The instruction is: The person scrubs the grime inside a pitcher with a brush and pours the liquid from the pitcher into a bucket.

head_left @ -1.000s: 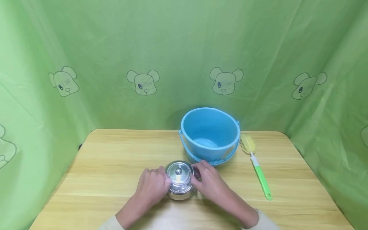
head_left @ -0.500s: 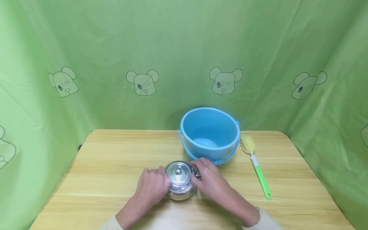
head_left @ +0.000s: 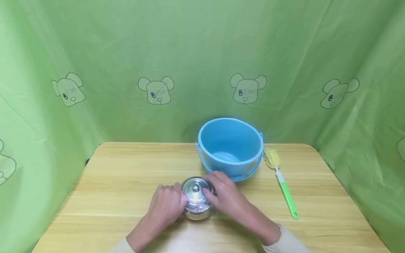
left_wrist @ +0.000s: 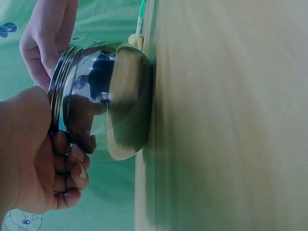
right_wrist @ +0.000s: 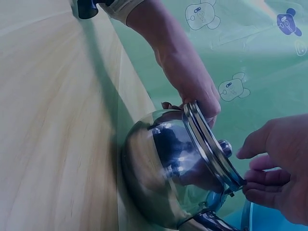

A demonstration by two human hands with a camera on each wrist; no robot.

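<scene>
A small shiny steel kettle stands on the wooden table, near its front middle, with a knobbed lid on top. My left hand grips the kettle's left side just under the lid rim, its fingers curled against the body. My right hand reaches in from the right, and its fingertips pinch the edge of the lid. The spout side is mostly hidden behind my right hand.
A blue plastic bucket with its bail handle down stands just behind the kettle. To the right of it lies a bottle brush with a yellow sponge head and green handle. Green printed curtains surround the table on three sides.
My right hand has slid a little left, so its fingers now lie further over the lid's right edge. The left hand and the kettle have stayed in place.
</scene>
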